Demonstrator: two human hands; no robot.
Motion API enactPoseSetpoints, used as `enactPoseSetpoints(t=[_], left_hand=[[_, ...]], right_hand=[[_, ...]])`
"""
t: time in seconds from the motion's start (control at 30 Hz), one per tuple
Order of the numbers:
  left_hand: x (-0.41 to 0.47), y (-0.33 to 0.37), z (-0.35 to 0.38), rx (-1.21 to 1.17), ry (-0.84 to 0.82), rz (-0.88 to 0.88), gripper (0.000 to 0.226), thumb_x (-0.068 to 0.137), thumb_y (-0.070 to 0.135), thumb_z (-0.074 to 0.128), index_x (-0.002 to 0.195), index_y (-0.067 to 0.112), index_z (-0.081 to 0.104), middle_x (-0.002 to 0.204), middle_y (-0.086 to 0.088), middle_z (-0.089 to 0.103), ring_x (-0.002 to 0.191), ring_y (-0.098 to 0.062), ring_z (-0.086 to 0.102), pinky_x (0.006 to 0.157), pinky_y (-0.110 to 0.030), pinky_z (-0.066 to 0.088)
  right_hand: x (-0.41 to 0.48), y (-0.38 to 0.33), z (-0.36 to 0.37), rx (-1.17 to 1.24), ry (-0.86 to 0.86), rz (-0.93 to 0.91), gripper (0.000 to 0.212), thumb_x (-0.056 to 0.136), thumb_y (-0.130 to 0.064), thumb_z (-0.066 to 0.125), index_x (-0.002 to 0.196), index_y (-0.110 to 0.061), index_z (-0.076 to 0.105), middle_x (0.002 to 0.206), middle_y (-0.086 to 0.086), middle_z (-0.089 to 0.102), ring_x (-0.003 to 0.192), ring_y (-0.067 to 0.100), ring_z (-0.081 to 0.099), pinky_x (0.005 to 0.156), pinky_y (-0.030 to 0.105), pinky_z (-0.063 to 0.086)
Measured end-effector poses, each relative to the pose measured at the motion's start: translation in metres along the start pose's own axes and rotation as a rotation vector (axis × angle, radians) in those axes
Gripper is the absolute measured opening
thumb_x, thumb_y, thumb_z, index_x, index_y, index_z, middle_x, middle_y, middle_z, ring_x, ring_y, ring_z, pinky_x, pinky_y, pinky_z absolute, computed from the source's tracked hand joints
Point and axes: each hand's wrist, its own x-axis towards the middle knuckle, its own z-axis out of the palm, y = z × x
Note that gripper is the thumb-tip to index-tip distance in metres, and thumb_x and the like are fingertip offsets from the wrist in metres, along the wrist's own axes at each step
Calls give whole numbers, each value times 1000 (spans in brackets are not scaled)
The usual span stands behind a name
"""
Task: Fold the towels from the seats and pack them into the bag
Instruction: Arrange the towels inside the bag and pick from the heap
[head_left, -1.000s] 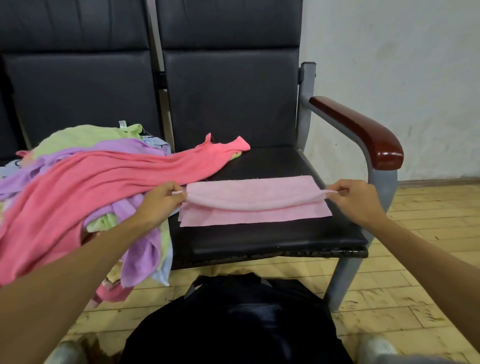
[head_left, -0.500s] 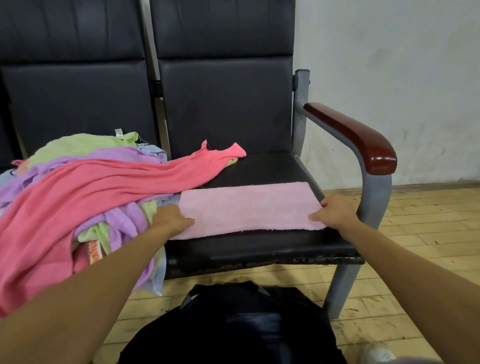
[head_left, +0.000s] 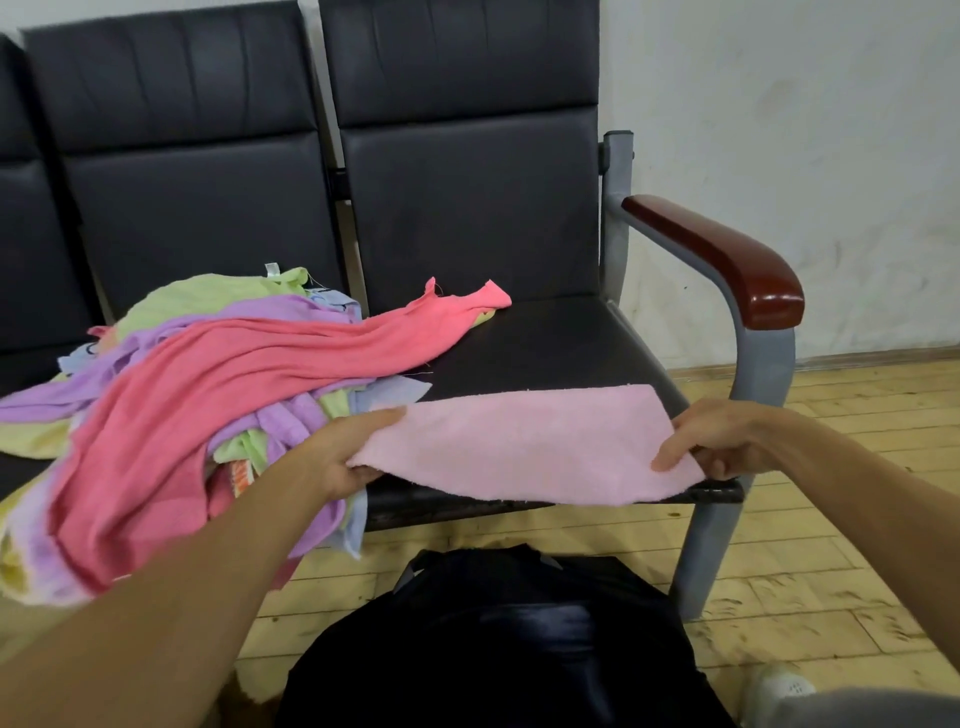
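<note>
In the head view, the left hand and right hand are each gripping one end of the folded pale pink towel. It is now lifting off the front of the seat, where it was lying flat a moment ago. The towel heap is lying beside it, and the dark bag is sitting below.

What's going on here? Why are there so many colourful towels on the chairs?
A person is folding towels. The left hand and the right hand each grip one end of a light pink towel, already folded into a strip, at the front of a black seat. A messy pile of towels waits on the next seat. A dark bag sits on the floor just below.
</note>
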Motion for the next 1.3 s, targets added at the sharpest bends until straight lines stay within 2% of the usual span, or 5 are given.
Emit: enactPoseSetpoints(t=[0.33,0.53,0.93,1.1,1.3], left_hand=[[-27,33,73,69,54,255,32,99,23,52,125,5,53,108,-13,63,84,-20,62,64,-30,50],[-41,26,165,341,-31,262,16,95,17,50,79,18,51,83,-9,57,75,-23,55,75,-33,47],[-49,-24,235,935,-242,261,33,95,26,40,70,14,57,61,-3,57,49,-17,47,49,-20,36],[-17,-20,186,1061,55,512,29,96,23,47,121,13,58,122,-9,53,105,-27,56,88,-37,49],[3,-25,143,1239,156,213,77,85,63,57,136,6,46,143,-18,40,131,-35,39,106,-42,38]], right_hand=[[5,-3,29,155,226,-119,16,95,-15,56,92,0,60,67,10,54,53,16,39,48,25,33],[6,1,25,208,163,-112,24,98,-16,52,110,3,62,95,17,65,80,25,50,57,26,40],[1,4,21,266,134,-146,29,100,-29,51,87,-7,65,86,10,66,82,24,62,75,33,54],[-2,2,24,270,176,-153,50,100,-54,40,93,-11,64,91,9,69,83,26,65,71,31,54],[-3,-1,28,226,193,-172,24,93,-32,63,97,-9,57,91,9,63,77,22,55,60,29,47]])
